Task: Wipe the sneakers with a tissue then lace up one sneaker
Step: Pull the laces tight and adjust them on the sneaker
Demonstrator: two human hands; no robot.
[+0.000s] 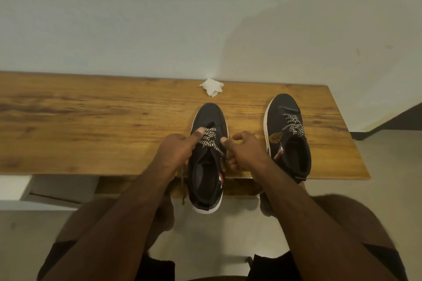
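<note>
Two hands are working on the near sneaker (209, 157), its heel overhanging the table (91, 121) edge, likely for reach. The left hand (178, 149) is curling beside the lace (209, 139), thumb pressing it; the right hand (245, 153) is pinching at the opposite eyelet side, though what it holds is hidden. The crumpled tissue (212, 86) is lying by the wall, seemingly finished with. The other sneaker (287, 134) is sitting laced, nothing inside either.

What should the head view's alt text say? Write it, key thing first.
Both hands, left hand and right hand, work the lace on the near sneaker overhanging a wooden table. Second sneaker sits right; crumpled tissue behind.
</note>
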